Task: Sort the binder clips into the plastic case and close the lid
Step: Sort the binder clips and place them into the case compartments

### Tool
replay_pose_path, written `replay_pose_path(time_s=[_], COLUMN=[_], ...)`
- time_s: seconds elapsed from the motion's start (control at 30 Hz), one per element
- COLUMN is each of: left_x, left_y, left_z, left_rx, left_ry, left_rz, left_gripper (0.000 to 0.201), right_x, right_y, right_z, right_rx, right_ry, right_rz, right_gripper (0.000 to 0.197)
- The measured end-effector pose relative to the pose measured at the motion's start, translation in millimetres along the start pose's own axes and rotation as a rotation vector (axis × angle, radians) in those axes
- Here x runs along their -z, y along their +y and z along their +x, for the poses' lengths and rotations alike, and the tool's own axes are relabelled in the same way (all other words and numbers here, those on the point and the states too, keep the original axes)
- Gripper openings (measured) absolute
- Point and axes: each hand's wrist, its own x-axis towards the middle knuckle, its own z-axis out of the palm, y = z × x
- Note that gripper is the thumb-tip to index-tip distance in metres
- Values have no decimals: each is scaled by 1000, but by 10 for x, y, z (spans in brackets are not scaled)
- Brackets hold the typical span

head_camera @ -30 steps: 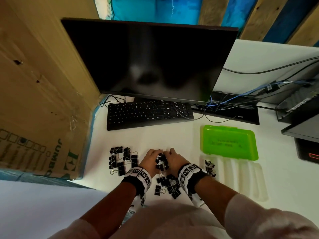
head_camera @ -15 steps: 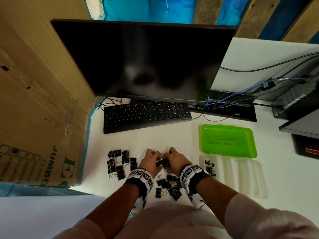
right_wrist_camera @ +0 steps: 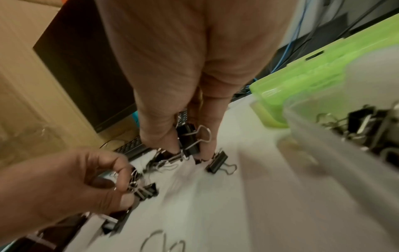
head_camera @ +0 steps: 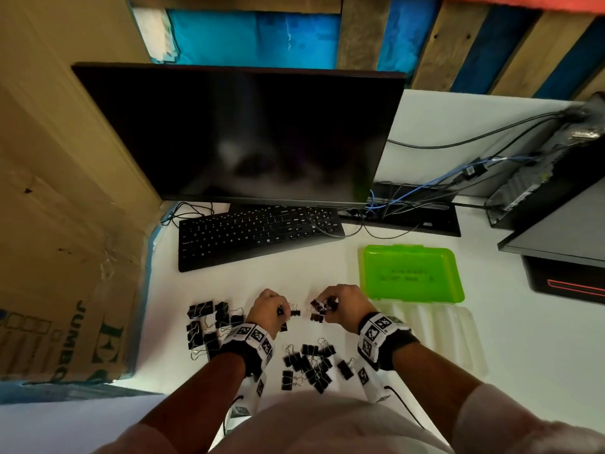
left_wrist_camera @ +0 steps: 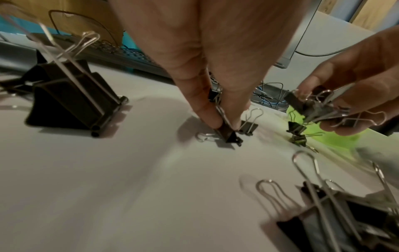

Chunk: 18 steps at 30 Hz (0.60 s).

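Head view: the left hand (head_camera: 268, 309) and right hand (head_camera: 343, 304) work side by side over the white desk (head_camera: 523, 339), each pinching small clips, likely to pull stuck ones apart. More clips (head_camera: 307, 365) lie in a pile near the body, and bigger ones (head_camera: 209, 322) sit to the left, so the sizes seem kept apart. The case (head_camera: 435, 339) lies open to the right, its green lid (head_camera: 412, 273) flat behind it, ready to be filled. Left wrist view: the left fingers (left_wrist_camera: 207, 116) pinch one small clip (left_wrist_camera: 228, 134) that touches the desk. Right wrist view: the right fingers (right_wrist_camera: 159, 136) pinch a bunch of clips (right_wrist_camera: 187, 141) by their wire handles, and a few clips (right_wrist_camera: 362, 122) already lie in the case.
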Motion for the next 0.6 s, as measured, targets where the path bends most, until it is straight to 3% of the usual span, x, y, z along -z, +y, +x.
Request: replay_pose_path(time_s=[0.27,0.47,0.6], left_x=[-18,-126,-425], left_y=[221,1039,1610], left_z=[146,229,217], left_rx=[-86,-246,-378], left_ry=[14,-55,-137], left_rz=[-33,-77,-109], left_gripper=[53,35,23], right_x=[470,849,858], right_y=[254,634,857], right_z=[-281,-743,-1014], right_rx=[-48,-138,-254], right_ry=[175,327,327], right_rz=[115,78,3], right_gripper=[23,21,21])
